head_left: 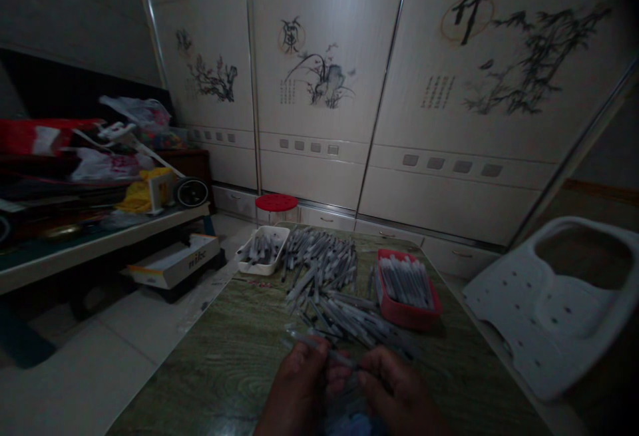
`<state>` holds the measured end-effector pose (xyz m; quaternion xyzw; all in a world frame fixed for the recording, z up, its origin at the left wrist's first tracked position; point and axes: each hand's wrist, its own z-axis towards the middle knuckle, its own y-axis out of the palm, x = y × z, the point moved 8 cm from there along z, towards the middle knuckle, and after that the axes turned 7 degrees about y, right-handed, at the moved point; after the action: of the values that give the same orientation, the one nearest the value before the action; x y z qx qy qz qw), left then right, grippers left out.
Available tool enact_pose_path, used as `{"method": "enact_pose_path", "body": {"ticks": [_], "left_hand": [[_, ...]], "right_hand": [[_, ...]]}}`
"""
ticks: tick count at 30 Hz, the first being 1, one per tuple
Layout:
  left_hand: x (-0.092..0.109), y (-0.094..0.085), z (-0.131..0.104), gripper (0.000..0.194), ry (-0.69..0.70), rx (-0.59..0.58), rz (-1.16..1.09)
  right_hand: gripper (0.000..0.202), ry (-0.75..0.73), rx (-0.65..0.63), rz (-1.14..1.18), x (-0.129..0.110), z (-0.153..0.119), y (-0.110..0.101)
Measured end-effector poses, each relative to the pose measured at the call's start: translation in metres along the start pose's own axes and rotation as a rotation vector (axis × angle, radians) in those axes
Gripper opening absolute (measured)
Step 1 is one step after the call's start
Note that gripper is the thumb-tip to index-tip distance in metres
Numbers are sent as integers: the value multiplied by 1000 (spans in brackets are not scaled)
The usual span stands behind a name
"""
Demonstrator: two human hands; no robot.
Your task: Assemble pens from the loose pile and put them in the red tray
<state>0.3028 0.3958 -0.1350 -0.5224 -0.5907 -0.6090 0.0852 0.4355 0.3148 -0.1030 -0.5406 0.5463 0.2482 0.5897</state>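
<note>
Close to the near edge of the table, my left hand (300, 383) is closed around a clear-barrelled pen (313, 341) that slants down to the right. The fingertips of my right hand (392, 383) pinch the pen's right end. Just beyond both hands lies a loose heap of similar pens (322, 263), spread over the middle of the table. To the right stands a red plastic basket (412, 319) packed with pens lined up side by side. At the far left a white tray (259, 268) holds more pens. Beneath my hands, something pale and bluish is too dark to make out.
The wood-patterned table (224, 349) fills the foreground. A white plastic chair (554, 303) stands at the right, a red stool (276, 203) behind the table. On the left, a cluttered bench (104, 236) has a shoe box (174, 261) below it. Sliding wardrobe doors (319, 123) close off the back.
</note>
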Motion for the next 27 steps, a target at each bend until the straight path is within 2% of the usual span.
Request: {"method": "enact_pose_path", "body": {"ticks": [8, 14, 19, 23, 27], "left_hand": [[2, -5, 1, 36, 31, 37, 30], [2, -4, 0, 37, 13, 57, 19], [4, 0, -2, 34, 3, 38, 2], [0, 3, -1, 38, -19, 1, -32], [1, 10, -1, 41, 13, -72, -47]], "right_hand": [[23, 22, -27, 13, -1, -4, -2], [21, 37, 23, 17, 1, -1, -4], [20, 110, 62, 96, 6, -2, -5], [23, 181, -32, 171, 12, 1, 6], [39, 220, -123, 286, 19, 6, 20]]}}
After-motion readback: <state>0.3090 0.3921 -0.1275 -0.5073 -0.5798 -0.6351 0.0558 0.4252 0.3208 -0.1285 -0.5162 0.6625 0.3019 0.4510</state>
